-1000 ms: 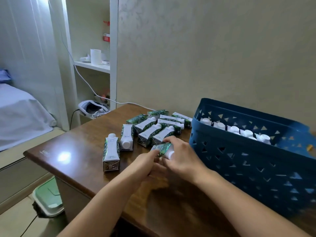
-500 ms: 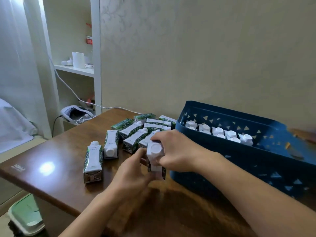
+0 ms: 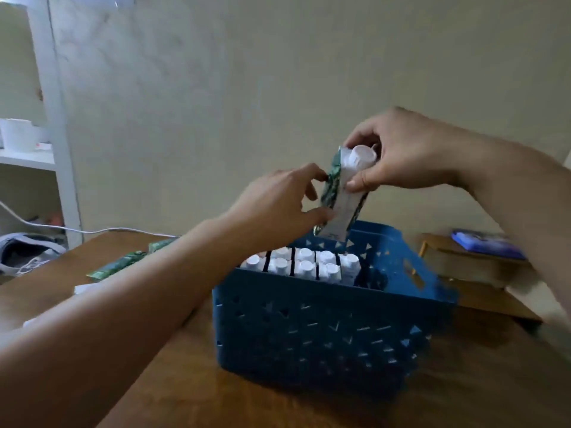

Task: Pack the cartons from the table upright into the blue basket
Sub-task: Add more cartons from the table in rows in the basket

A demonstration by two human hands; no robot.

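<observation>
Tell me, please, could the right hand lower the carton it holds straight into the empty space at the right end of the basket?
Probably yes. The right hand grips the carton by its cap end above the basket, and the space right of the packed cartons looks open. The left hand touches only the carton's side.

One blue basket (image 3: 333, 329); two hands (image 3: 278, 205) — eight packed cartons (image 3: 304, 267); one held carton (image 3: 343, 199).

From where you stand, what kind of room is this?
Probably a room in a home, not a shop or factory: a wooden table stands against a plain wall, with a white shelf unit beside it and a charging cable trailing across.
</observation>
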